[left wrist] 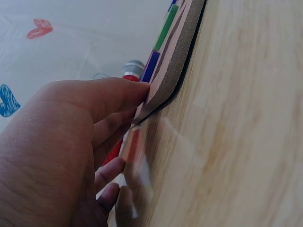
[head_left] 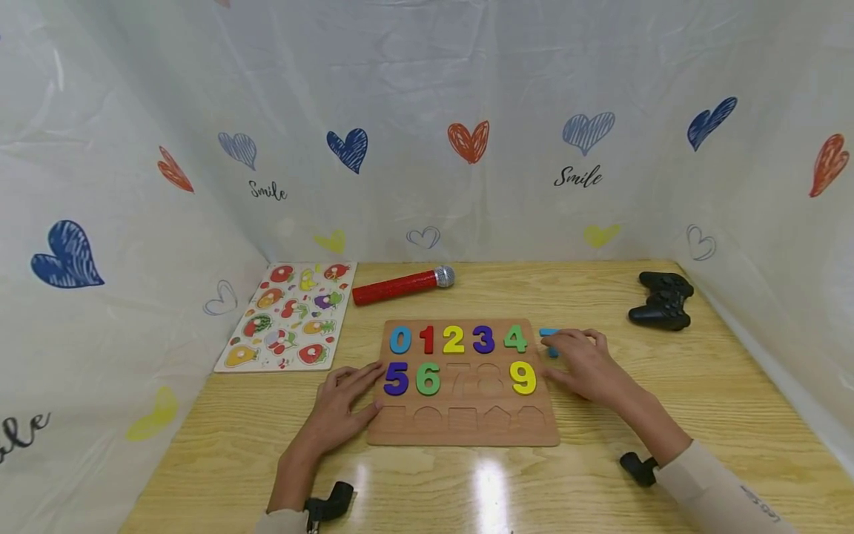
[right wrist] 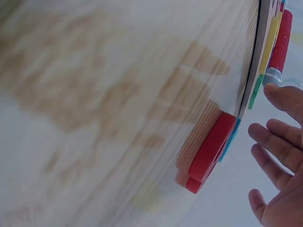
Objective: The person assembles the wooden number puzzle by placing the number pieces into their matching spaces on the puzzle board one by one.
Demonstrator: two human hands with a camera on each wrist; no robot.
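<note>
On the table lies a wooden number board (head_left: 467, 420). Colored digits 0 to 6 and 9 sit in it, while the 7 and 8 recesses and a row of shape recesses are bare. My left hand (head_left: 345, 404) rests at the board's left edge, fingers extended and thumb tip against the side. Just right of the board, my right hand (head_left: 587, 367) hovers over a light blue piece (head_left: 553, 352), which it partly hides. In the right wrist view, its loosely spread fingers hold nothing, and a thick red rounded piece (right wrist: 213, 146) lies beside the blue one.
A fruit-picture board (head_left: 287, 317) lies at the back left, beside a red toy microphone (head_left: 403, 286). A black game controller (head_left: 662, 302) is at the back right. White sheeting (head_left: 414, 200) printed with hearts encloses the table's back and sides.
</note>
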